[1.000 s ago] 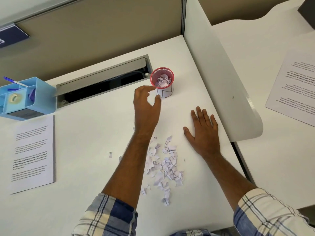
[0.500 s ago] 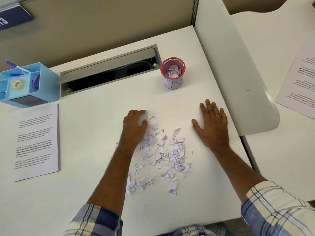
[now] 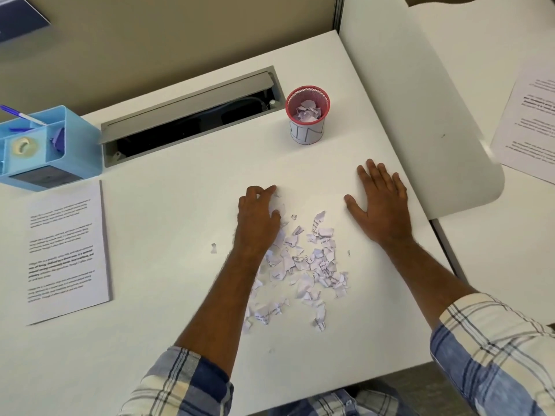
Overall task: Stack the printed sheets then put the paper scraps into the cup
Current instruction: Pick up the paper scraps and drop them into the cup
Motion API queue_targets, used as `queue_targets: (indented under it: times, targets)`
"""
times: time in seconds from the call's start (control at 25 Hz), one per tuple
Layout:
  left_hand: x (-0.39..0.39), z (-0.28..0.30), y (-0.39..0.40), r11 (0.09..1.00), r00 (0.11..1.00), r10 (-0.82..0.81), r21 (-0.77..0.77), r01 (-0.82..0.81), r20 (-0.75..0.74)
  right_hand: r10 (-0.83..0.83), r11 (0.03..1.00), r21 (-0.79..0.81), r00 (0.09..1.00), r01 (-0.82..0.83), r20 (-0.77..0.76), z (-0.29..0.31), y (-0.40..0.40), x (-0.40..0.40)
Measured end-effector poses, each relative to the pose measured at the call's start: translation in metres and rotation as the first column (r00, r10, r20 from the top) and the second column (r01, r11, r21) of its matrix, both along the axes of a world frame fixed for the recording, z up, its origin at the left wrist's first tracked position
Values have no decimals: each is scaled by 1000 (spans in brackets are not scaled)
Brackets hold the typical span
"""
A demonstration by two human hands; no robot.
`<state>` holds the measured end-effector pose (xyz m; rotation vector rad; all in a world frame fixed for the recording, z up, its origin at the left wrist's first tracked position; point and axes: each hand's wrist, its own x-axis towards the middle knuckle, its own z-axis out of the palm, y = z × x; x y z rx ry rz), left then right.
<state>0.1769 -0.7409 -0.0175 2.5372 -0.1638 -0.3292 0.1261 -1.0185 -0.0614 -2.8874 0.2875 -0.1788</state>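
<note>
Left hand [image 3: 259, 211] curls over paper scraps [image 3: 303, 262]; right hand [image 3: 381, 202] lies flat.

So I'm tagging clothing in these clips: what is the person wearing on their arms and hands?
Both hands, left hand and right hand, are bare, with no gloves, rings or watch visible. The forearms are bare too. The plaid sleeves, cream with blue and grey checks, are pushed up toward the elbows.

Blue organiser [image 3: 51, 148] far left; open cable tray [image 3: 192, 115] behind.
</note>
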Motion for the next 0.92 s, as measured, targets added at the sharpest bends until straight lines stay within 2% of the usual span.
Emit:
queue_targets:
  times: [0.2,0.28,0.44,0.52,0.68,0.8,0.92]
  targets:
    - [4,2,-6,998,998,-55,5,55,-35,0,1000,15,1000,0,19,-1,1,-1]
    - [4,1,-7,997,997,-75,10,75,-13,-1,1000,16,1000,0,18,-1,0,0]
    - [5,-8,-6,995,996,-59,-75,64,65,-12,1000,13,1000,12,1,0,2,0]
    - [9,-12,-6,994,997,-31,-101,38,75,-14,1000,8,1000,14,3,0,2,-1]
    - [21,-9,-4,992,999,23,-123,-28,-40,-10,1000,25,1000,10,5,1,3,1]
    - [26,-1,-2,986,995,71,-145,-80,-65,-13,999,30,1000,12,18,0,2,1]
    - [35,14,1,950,986,157,-264,-166,-56,-9,999,31,1000,8,29,0,3,1]
